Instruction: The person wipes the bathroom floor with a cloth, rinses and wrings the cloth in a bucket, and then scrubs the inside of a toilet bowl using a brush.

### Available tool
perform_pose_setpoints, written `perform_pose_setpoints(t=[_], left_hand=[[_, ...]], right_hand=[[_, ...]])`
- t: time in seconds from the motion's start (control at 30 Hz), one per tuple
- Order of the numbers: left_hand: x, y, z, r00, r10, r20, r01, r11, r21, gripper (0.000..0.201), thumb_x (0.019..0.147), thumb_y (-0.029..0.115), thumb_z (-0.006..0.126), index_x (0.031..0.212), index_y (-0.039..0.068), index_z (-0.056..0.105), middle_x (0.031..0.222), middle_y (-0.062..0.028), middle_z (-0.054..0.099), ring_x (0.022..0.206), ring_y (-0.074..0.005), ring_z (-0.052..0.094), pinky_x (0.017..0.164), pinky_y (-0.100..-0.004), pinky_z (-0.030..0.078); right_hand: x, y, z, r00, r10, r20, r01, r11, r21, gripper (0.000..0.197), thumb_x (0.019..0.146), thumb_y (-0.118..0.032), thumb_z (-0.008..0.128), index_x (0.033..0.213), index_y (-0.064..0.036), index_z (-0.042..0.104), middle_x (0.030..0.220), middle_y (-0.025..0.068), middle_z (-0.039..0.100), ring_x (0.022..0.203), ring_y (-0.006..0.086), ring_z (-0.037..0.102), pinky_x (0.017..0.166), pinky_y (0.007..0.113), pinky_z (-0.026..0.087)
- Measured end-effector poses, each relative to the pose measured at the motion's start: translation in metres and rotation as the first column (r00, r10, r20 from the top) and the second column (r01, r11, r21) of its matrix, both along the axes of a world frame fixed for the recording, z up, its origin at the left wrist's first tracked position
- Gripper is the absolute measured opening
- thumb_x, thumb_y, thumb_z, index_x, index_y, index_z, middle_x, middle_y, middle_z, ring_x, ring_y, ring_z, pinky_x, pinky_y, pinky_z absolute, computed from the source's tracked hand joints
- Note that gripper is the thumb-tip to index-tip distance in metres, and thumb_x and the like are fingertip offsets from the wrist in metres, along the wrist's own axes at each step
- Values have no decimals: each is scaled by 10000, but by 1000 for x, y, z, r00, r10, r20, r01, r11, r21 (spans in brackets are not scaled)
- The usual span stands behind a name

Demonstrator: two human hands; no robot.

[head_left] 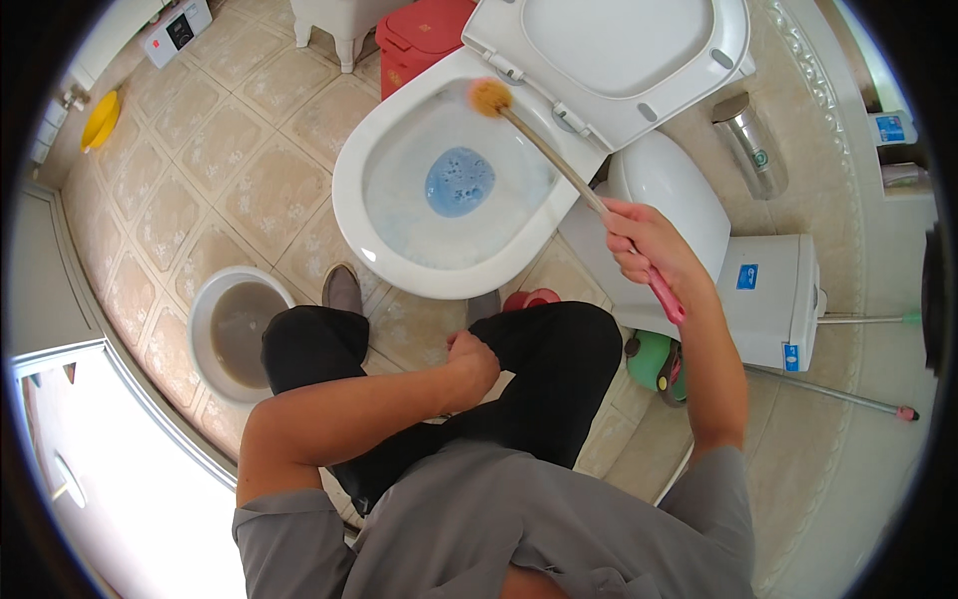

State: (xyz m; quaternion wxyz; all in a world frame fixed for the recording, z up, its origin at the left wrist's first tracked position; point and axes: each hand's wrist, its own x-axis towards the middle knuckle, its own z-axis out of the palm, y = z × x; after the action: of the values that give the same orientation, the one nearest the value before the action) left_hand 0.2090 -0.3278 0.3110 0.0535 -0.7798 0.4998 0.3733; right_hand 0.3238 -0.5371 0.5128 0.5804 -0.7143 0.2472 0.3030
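Note:
My right hand (649,245) is wrapped round the pink and metal handle of a toilet brush (554,158). The brush's yellow-orange bristle head is at the back inner rim of the white toilet bowl (351,205). Blue foamy water (461,182) lies at the bottom of the bowl. The toilet's lid and seat (609,50) are raised at the far right. Curled into a fist, my left hand (472,369) rests by my knee, and no object shows in it.
To the left stands a white basin (205,329) of murky water. A red bin (414,45) is behind the toilet. On the right are a metal canister (748,148), a white tank (768,290), a green container (651,359) and long poles (838,392). A yellow dish (101,122) lies far left.

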Motion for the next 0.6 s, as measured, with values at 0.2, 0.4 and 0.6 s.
perform_pose_setpoints(t=[0.2,0.4,0.6], left_hand=[[1,4,13,999,-39,-25,41,997,60,351,870,187,725,1217,134,724,1212,-102,730,1119,-307,697,888,-507,526],[-3,-1,1,999,-24,26,23,1000,11,368,865,192,733,1227,125,723,1230,-103,723,1132,-306,689,893,-529,517],[-3,-5,7,999,-37,16,36,997,65,384,852,201,751,1229,131,733,1245,-113,717,1145,-311,681,897,-523,520]], right_hand=[[13,37,-15,995,96,25,-93,989,-112,435,1027,-203,565,1426,-34,517,679,-58,428,434,13,336,372,198,287],[11,15,1,994,17,104,-17,1000,1,392,1021,-194,579,1375,-30,539,670,-60,431,407,20,331,344,206,264],[28,46,23,984,128,125,-119,990,-79,395,1029,-213,557,1379,-31,528,672,-61,428,415,17,319,349,213,285]])
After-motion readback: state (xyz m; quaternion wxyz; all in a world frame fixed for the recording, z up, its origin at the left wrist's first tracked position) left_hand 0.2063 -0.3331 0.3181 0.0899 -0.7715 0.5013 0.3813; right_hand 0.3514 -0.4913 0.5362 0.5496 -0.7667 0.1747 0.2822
